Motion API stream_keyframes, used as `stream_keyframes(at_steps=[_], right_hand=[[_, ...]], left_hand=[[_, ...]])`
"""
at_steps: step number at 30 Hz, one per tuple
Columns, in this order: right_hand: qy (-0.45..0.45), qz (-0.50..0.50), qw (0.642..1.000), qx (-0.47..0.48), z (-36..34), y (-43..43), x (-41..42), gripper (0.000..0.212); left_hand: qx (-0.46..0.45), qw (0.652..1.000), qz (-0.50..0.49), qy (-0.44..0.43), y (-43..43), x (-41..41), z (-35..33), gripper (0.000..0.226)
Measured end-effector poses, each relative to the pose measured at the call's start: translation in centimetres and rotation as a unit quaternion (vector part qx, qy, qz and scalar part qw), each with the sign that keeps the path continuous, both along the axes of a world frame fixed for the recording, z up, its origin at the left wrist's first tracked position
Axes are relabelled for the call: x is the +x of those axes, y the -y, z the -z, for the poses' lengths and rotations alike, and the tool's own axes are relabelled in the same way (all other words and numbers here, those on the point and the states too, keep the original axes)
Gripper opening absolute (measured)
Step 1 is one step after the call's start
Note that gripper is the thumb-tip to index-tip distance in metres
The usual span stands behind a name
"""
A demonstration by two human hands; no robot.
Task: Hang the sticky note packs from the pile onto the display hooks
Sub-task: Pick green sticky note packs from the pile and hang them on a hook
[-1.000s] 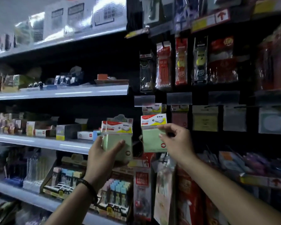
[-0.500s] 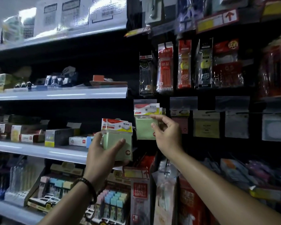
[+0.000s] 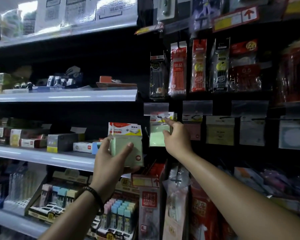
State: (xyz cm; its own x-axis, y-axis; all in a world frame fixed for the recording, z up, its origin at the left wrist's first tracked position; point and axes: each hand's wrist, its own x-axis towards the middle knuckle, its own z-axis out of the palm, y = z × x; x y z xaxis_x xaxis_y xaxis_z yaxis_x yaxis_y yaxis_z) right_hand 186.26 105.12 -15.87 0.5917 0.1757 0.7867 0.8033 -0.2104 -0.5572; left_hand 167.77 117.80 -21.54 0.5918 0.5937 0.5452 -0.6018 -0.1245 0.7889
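My left hand grips a small stack of green sticky note packs with red and yellow header cards, held upright in front of the shelf edge. My right hand pinches a single green sticky note pack by its right side, forefinger up at the header card. That pack's header sits right under the clear label flap of the leftmost display hook; whether the hook is through its hole is hidden.
More hooks to the right carry a pink note pack, a yellow pack and white packs. Pen packs hang above. A grey shelf with small boxes lies left; red packs hang below.
My right hand has carried the single green pack up and to the left, from chest height to just under the leftmost hook's label. My left hand kept holding its stack.
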Motion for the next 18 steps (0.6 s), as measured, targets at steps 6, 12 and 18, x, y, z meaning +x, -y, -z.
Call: stream_keyframes(at_steps=[6, 12, 18], right_hand=[[-0.028, 0.082, 0.981, -0.175, -1.1, 0.8, -0.9, 0.068], [0.136, 0.050, 0.988, -0.049, 1.5, 2.8, -2.9, 0.040], [0.002, -0.242, 0.970, 0.016, 3.4, 2.9, -3.4, 0.054]], left_hand=[[-0.067, 0.995, 0.075, 0.010, 0.7, 0.6, -0.2, 0.027], [-0.055, 0.993, 0.102, 0.000, 1.4, 2.0, -1.1, 0.033], [-0.024, 0.997, 0.080, 0.004, 2.8, 2.7, -1.0, 0.041]])
